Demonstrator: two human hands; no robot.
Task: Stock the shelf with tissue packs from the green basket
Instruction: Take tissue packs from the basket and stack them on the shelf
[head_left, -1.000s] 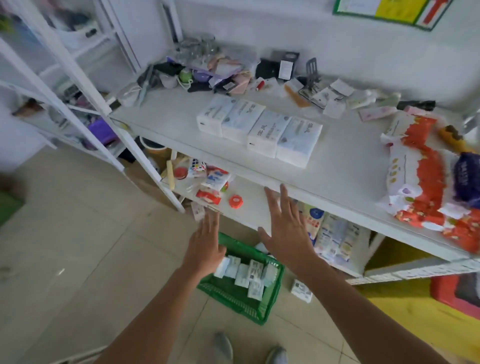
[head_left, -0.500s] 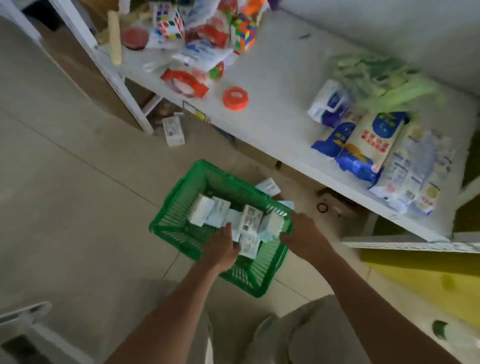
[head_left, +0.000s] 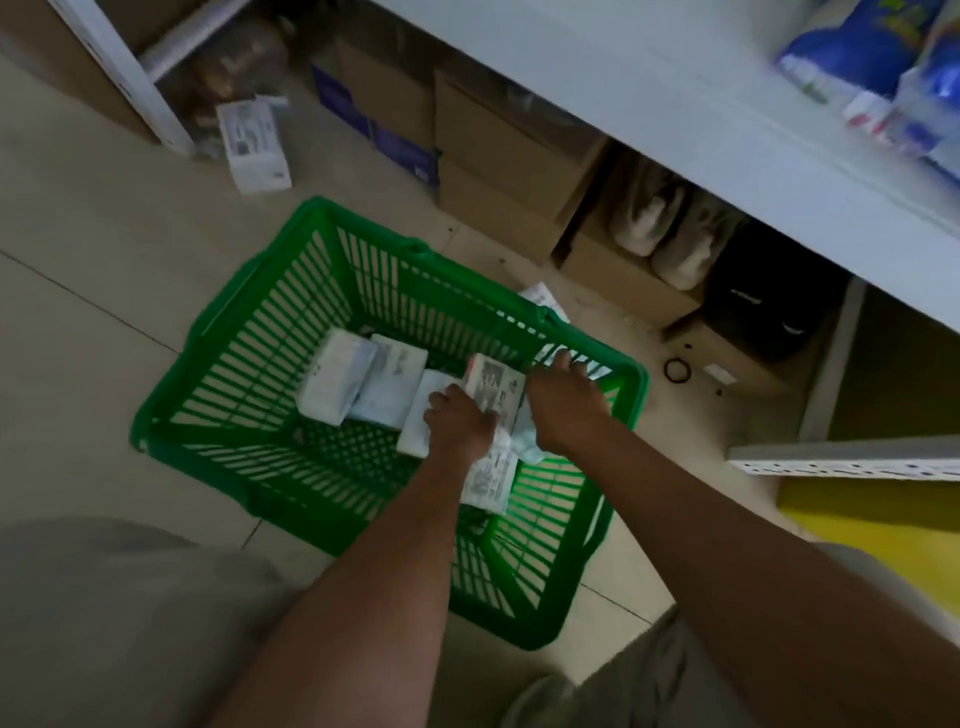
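The green basket is set on the tiled floor, with the white shelf at its 1 o'clock. Tissue packs are piled in its bottom. The left hand is curled round the edge of a labelled pack. The right hand is placed at that pack's 3 o'clock side with fingers bent, and whether anything is gripped cannot be told. Cardboard boxes are stored at 12 o'clock.
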